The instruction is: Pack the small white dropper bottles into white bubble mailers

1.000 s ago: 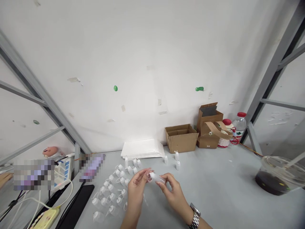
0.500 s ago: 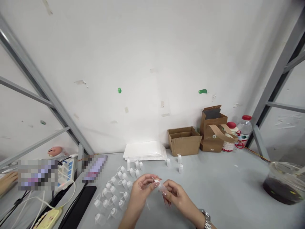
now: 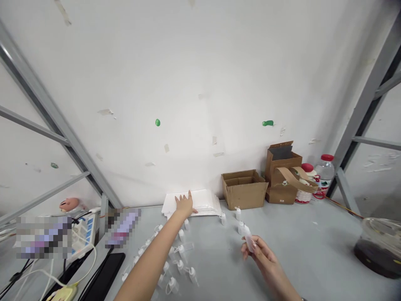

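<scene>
My left hand (image 3: pixel 184 205) lies with its fingers spread on a stack of white sheets (image 3: pixel 205 200) by the wall. A small white-capped bottle (image 3: pixel 248 239) is pinched in my right hand (image 3: pixel 261 255), held close to a similar bottle (image 3: pixel 241 228) on the table. Two more small bottles stand behind it, one (image 3: pixel 238 213) near the cardboard box and one (image 3: pixel 223 219) by the sheets. Several bottles with looped caps (image 3: pixel 172 286) stand in a group at the left, partly hidden by my left forearm.
An open cardboard box (image 3: pixel 244 196), a brown paper bag (image 3: pixel 282 184) and a red-capped bottle (image 3: pixel 325 175) line the back right. A tub of dark liquid (image 3: pixel 379 246) is at the far right. Left are a power strip (image 3: pixel 84 234), cables and a black object (image 3: pixel 105 276).
My left hand has let go of the small bottle and moved forward onto the white sheets. My right hand has moved right with the bottle, near the standing ones.
</scene>
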Action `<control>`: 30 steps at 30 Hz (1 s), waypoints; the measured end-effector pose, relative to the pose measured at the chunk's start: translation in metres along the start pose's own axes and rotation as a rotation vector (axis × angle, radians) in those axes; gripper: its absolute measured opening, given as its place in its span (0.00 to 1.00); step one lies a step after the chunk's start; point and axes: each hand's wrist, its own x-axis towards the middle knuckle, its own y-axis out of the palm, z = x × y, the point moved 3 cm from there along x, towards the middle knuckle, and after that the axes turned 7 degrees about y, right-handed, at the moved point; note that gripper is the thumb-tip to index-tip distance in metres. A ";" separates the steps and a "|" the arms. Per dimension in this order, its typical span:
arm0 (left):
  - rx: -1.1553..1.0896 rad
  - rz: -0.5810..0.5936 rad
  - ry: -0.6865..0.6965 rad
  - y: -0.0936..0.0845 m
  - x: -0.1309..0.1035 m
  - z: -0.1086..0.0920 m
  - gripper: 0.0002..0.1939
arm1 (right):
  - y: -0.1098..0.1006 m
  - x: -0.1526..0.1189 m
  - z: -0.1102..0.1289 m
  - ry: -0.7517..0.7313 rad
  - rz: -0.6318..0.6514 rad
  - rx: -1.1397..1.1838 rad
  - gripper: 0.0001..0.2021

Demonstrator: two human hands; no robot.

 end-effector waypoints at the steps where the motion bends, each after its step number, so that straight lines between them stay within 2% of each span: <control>1: 0.023 0.009 -0.013 0.004 0.002 0.003 0.53 | 0.000 0.000 0.000 -0.005 -0.030 -0.024 0.20; 5: 0.072 0.020 -0.006 0.011 -0.002 0.010 0.45 | -0.001 0.003 -0.003 -0.002 -0.113 -0.099 0.20; 9: 0.049 -0.040 0.042 0.004 -0.006 0.012 0.26 | -0.005 0.007 -0.006 -0.038 -0.100 -0.075 0.20; 11: 0.011 -0.097 0.064 -0.005 -0.007 0.012 0.16 | -0.009 0.008 -0.008 -0.043 -0.121 -0.066 0.22; 13: -0.039 -0.172 0.078 -0.018 -0.008 0.012 0.10 | -0.012 0.009 -0.010 -0.051 -0.154 -0.064 0.23; 17: -0.180 -0.397 0.099 -0.055 -0.016 0.004 0.12 | -0.014 0.007 -0.010 -0.046 -0.202 -0.020 0.23; 19: -0.274 -0.536 0.104 -0.076 -0.032 -0.007 0.14 | -0.014 0.004 -0.009 -0.023 -0.223 0.009 0.22; 22: -0.456 -0.719 0.104 -0.098 -0.078 -0.033 0.16 | -0.015 -0.007 -0.003 0.002 -0.250 0.033 0.20; 23: -0.706 -0.792 0.112 -0.100 -0.098 -0.041 0.16 | -0.017 -0.012 0.000 0.004 -0.261 0.042 0.20; 24: -0.912 -0.770 0.097 -0.095 -0.117 -0.049 0.16 | -0.019 -0.018 0.004 0.000 -0.275 0.058 0.20; 25: -1.069 -0.700 0.040 -0.086 -0.136 -0.056 0.17 | -0.022 -0.024 0.008 -0.006 -0.290 0.082 0.19; 26: -1.199 -0.582 -0.042 -0.072 -0.154 -0.062 0.19 | -0.025 -0.030 0.012 -0.017 -0.303 0.113 0.19; 29: -1.424 -0.170 -0.256 -0.015 -0.200 -0.072 0.21 | -0.030 -0.049 0.024 -0.058 -0.322 0.214 0.15; 30: -1.459 -0.089 -0.295 0.005 -0.211 -0.072 0.20 | -0.029 -0.054 0.026 -0.059 -0.319 0.232 0.14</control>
